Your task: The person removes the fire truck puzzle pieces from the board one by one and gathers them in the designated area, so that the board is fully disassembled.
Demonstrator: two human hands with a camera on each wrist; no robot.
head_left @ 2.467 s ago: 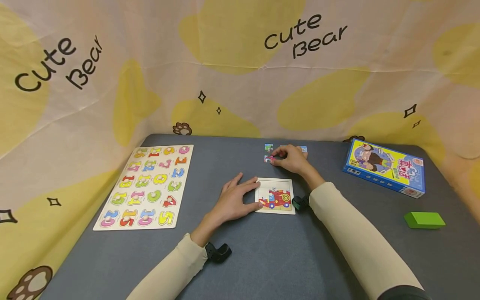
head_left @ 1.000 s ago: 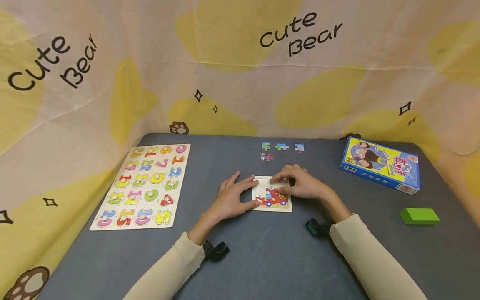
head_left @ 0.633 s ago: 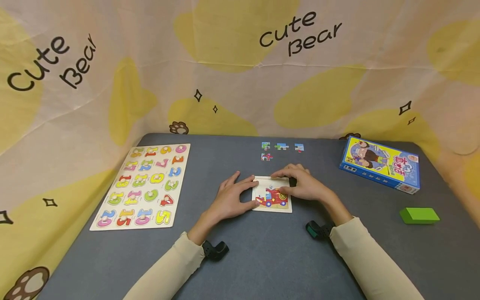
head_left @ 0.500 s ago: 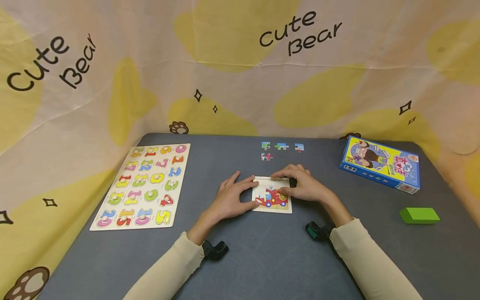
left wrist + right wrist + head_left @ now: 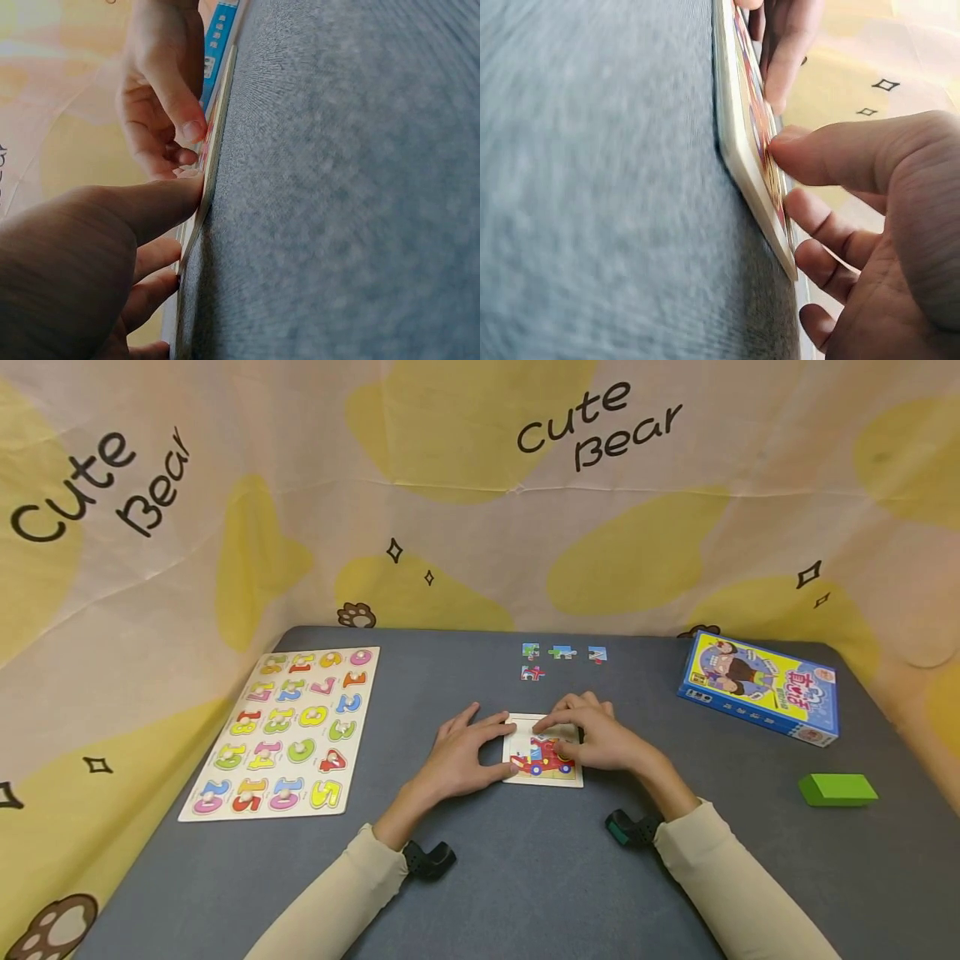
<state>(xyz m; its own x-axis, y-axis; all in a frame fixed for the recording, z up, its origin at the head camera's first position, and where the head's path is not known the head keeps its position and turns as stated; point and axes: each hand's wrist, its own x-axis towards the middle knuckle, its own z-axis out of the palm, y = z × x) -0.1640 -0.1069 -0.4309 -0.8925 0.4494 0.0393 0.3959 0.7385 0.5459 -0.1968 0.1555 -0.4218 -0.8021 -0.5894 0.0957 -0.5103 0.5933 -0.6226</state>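
Note:
A small square jigsaw board (image 5: 518, 778) with a red vehicle picture lies flat in the middle of the grey table. Its upper part is pale and bare of picture. My left hand (image 5: 463, 762) rests at the board's left side, fingers spread, with thumb and fingertips touching its edge. Over the right side, my right hand (image 5: 603, 737) has thumb and index fingertip on the picture area and covers part of it. Neither wrist view shows a loose piece between the fingers. Several loose jigsaw pieces, among them a pink-red piece (image 5: 532, 673) and a blue-green piece (image 5: 562, 652), lie behind the board.
A white number puzzle board (image 5: 294, 716) filled with colourful numerals lies on the left. At the back right is a blue and yellow box (image 5: 761, 687), with a green block (image 5: 837, 790) nearer. A printed cloth (image 5: 457, 460) hangs behind the table.
My right hand has come from the loose pieces at the back to the jigsaw board. Lately its index finger has slid from the top edge onto the pale part. The left hand stays put.

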